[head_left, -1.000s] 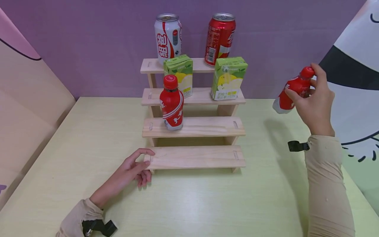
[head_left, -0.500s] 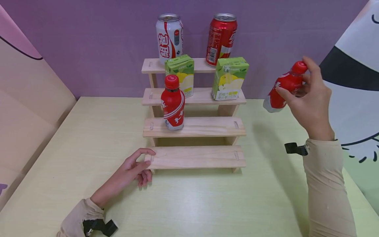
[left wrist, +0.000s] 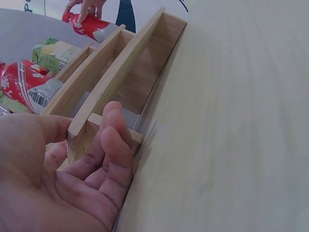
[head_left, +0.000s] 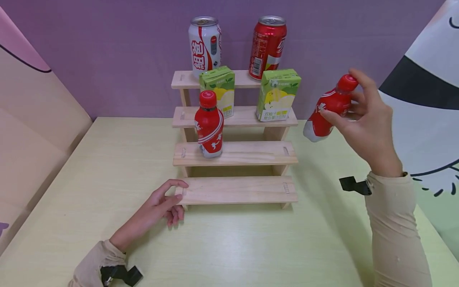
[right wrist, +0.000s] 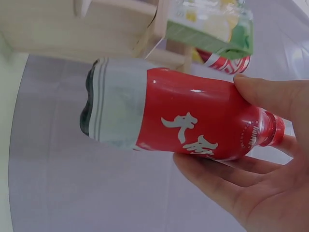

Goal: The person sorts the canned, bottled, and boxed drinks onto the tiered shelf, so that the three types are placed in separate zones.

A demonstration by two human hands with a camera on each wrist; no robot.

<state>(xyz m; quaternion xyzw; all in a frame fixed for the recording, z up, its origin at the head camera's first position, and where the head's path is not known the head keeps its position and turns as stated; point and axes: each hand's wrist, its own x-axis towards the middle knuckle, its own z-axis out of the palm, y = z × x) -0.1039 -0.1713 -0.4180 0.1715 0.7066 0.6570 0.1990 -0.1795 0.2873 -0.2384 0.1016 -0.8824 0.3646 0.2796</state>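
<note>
My right hand (head_left: 369, 123) grips a red plastic bottle (head_left: 330, 107) with a red cap, held tilted in the air to the right of a stepped wooden rack (head_left: 236, 190). In the right wrist view, thumb and fingers lie on either side of the bottle (right wrist: 188, 113). My left hand (head_left: 161, 205) pinches the left end of the rack's lowest step between thumb and fingers. The left wrist view shows this hold at the step's corner (left wrist: 84, 118). A matching red bottle (head_left: 209, 127) stands upright on the second step from the bottom, toward its left end.
Two green juice cartons, a left one (head_left: 224, 89) and a right one (head_left: 277, 95), stand on the third step. On the top step are a white can (head_left: 204, 48) and a red can (head_left: 267, 48). A purple backdrop (head_left: 136, 59) rises behind the table (head_left: 233, 247).
My right hand has moved left toward the rack with the red bottle, which stays tilted. The left hand keeps its place on the lowest step.
</note>
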